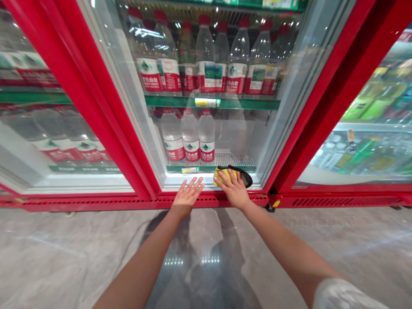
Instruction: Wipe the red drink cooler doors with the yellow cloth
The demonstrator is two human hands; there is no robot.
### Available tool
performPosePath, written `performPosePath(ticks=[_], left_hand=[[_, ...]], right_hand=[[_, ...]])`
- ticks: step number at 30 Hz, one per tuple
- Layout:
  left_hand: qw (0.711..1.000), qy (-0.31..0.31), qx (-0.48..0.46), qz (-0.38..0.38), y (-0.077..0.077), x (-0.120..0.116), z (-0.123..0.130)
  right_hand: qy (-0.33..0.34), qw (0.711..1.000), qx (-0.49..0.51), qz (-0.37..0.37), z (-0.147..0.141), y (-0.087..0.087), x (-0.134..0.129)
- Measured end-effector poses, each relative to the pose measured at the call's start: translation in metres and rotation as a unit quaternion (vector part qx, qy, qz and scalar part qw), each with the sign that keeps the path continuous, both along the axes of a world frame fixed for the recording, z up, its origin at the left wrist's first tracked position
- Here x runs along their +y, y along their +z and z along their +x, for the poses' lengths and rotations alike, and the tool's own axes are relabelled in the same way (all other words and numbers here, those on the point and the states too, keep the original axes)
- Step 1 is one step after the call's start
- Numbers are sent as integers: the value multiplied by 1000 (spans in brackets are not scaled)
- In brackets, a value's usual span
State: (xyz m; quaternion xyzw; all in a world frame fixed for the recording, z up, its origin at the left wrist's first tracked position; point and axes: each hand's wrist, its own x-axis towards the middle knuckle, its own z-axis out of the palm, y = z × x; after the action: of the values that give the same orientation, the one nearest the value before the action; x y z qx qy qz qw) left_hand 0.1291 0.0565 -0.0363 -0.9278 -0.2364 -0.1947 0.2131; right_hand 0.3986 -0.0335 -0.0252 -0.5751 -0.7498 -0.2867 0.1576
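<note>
In the head view, your right hand lies open over a yellow, dark-edged cloth, low on the cooler's glass door. Your left hand is open beside the red bottom frame, contact unclear. How much is done or left cannot be told.

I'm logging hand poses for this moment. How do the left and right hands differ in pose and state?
The left hand holds nothing; the right hand lies on the yellow, dark-edged cloth. In the picture, the left hand's fingers angle up and rightward; the right hand's angle up and leftward. Both are bare, backs showing, by the cooler's red base.
</note>
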Motion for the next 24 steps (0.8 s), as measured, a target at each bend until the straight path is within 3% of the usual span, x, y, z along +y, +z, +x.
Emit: performPosePath(ticks=[3,5,8,11,15,19,22,24], left_hand=[[1000,11,8,-17,5,0,-5],[1000,16,9,-24,6,0,-7],[999,24,-4,-29,7,0,-9],[998,38,-16,-36,5,1,-12],[998,42,-20,-36,3,2,-18],[998,49,-39,-22,0,0,-28],[996,63,-65,-10,-4,-2,-38],[995,70,-76,-9,-8,-1,-45]], right_hand=[[60,996,-46,-42,5,-10,-5],[83,993,-66,-54,17,-6,-12],[57,997,-45,-32,20,14,-13],[6,1000,5,10,-6,29,0],[15,1000,-2,5,-37,13,13],[78,994,-65,-37,-17,-10,0],[61,996,-59,-20,4,-5,-9],[30,999,-35,4,1,5,-6]])
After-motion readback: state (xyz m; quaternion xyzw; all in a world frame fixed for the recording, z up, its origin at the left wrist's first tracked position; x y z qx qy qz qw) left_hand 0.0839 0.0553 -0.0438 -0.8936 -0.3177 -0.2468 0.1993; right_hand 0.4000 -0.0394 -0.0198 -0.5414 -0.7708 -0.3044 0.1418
